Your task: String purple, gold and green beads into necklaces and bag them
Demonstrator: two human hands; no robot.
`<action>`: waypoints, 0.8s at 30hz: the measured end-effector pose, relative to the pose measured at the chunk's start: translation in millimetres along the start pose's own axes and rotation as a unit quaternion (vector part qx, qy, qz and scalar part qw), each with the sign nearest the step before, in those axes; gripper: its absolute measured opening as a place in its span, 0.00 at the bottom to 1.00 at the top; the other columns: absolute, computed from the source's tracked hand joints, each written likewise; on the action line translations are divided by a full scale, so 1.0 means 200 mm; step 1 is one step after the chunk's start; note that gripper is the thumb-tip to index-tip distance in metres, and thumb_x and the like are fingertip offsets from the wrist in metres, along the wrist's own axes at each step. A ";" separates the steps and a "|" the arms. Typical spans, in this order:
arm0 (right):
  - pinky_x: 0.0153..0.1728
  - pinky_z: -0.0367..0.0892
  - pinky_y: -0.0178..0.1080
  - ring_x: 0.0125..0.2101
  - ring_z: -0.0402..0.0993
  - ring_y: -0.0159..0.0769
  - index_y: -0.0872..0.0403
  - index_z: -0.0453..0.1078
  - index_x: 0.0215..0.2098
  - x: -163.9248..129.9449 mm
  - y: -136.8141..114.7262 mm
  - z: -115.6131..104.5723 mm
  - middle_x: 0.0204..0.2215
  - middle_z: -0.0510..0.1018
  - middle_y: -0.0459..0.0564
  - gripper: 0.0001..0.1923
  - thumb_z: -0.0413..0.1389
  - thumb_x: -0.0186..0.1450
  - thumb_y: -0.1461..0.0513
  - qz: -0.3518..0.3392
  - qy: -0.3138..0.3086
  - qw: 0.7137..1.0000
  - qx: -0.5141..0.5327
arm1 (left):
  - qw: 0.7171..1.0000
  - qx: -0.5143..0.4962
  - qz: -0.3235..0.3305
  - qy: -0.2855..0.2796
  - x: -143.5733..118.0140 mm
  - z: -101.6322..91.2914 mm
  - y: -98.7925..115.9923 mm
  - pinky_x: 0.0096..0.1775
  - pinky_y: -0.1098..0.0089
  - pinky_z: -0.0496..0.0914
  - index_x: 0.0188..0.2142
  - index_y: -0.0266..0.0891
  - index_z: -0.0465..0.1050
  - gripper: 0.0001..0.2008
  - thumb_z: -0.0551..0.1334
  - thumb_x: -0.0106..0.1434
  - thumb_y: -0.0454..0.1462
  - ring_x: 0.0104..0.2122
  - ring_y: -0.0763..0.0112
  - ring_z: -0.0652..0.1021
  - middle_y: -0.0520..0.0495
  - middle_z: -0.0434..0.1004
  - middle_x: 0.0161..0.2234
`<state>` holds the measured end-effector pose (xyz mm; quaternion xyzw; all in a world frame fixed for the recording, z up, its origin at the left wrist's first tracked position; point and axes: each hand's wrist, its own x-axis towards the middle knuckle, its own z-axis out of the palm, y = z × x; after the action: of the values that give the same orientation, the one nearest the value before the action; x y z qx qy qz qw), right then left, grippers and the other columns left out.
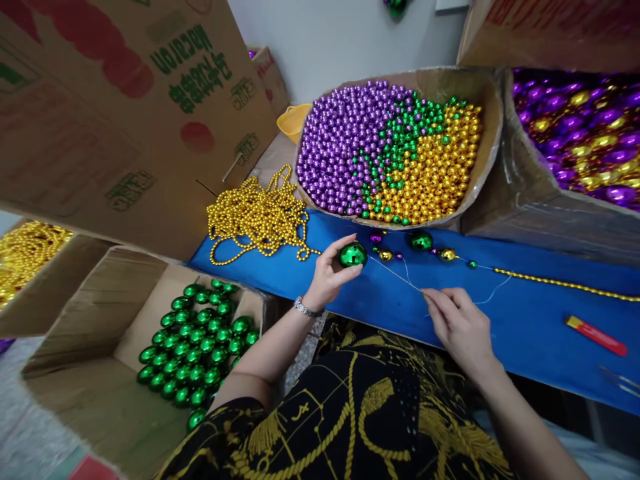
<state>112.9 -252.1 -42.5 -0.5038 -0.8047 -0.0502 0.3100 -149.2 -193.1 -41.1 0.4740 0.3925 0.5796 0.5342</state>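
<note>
My left hand [331, 275] holds a shiny green ball [353, 254] between thumb and fingers, above the blue table top [530, 333]. My right hand [459, 325] pinches a thin needle [395, 274], its tip pointing at the ball with a small gap between them. A pale thread [495, 292] trails from near the right hand. Just behind the hands lies a strand with a larger green ball [421, 241], a gold ball [447, 255] and small purple beads. To the right it runs on into a string of small gold beads [565, 280].
A cardboard tub [493, 160] of loose purple, green and gold beads stands behind. Gold bead strings [255, 213] lie at left. An open carton [75, 373] at lower left holds green balls [200, 340]. A red-and-yellow cutter [597, 335] and metal scissors or tweezers [620, 380] lie at right.
</note>
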 end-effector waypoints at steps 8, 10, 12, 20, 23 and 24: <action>0.31 0.64 0.29 0.30 0.69 0.27 0.53 0.75 0.44 0.04 0.03 -0.04 0.34 0.73 0.48 0.09 0.56 0.67 0.66 -0.037 -0.001 0.999 -0.029 | 0.994 0.076 0.025 -0.081 -0.01 -0.03 0.01 0.50 0.62 0.72 0.51 0.40 0.65 0.30 0.74 0.51 0.37 0.50 0.64 0.75 0.38 0.72 0.54; 0.31 0.63 0.29 0.29 0.68 0.27 0.53 0.76 0.44 0.04 0.04 -0.05 0.34 0.72 0.48 0.09 0.56 0.66 0.66 -0.040 -0.003 0.998 -0.039 | 0.992 0.081 0.026 -0.088 0.00 -0.04 0.02 0.50 0.62 0.72 0.51 0.39 0.65 0.30 0.74 0.51 0.37 0.50 0.64 0.75 0.38 0.71 0.54; 0.30 0.63 0.29 0.29 0.68 0.27 0.53 0.76 0.44 0.05 0.05 -0.06 0.33 0.71 0.48 0.09 0.56 0.66 0.66 -0.039 -0.002 0.998 -0.047 | 0.991 0.094 0.029 -0.094 0.00 -0.04 0.02 0.51 0.61 0.72 0.52 0.39 0.65 0.30 0.73 0.52 0.38 0.51 0.63 0.75 0.37 0.70 0.55; 0.29 0.60 0.28 0.27 0.65 0.25 0.51 0.77 0.42 0.07 0.08 -0.11 0.32 0.71 0.47 0.10 0.55 0.67 0.65 -0.052 -0.011 0.995 -0.089 | 0.983 0.136 0.033 -0.120 0.02 -0.09 0.03 0.50 0.61 0.73 0.55 0.41 0.66 0.31 0.73 0.53 0.39 0.50 0.62 0.75 0.39 0.70 0.55; 0.27 0.58 0.29 0.27 0.64 0.26 0.50 0.78 0.41 0.08 0.09 -0.12 0.30 0.71 0.46 0.12 0.53 0.67 0.68 -0.069 -0.013 0.990 -0.120 | 0.968 0.198 0.057 -0.144 0.03 -0.10 0.06 0.52 0.58 0.71 0.55 0.42 0.68 0.31 0.73 0.53 0.40 0.51 0.60 0.74 0.39 0.70 0.54; 0.27 0.58 0.29 0.27 0.65 0.26 0.49 0.78 0.41 0.09 0.09 -0.11 0.30 0.72 0.46 0.14 0.53 0.66 0.69 -0.078 -0.013 0.988 -0.129 | 0.961 0.217 0.067 -0.156 0.04 -0.09 0.08 0.53 0.57 0.70 0.55 0.42 0.69 0.31 0.73 0.52 0.40 0.52 0.59 0.74 0.40 0.70 0.54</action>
<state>132.6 -238.6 -19.3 -0.4757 -0.8323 -0.1715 0.2270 -170.3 -187.1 -30.0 0.6881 0.3878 0.4337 0.4337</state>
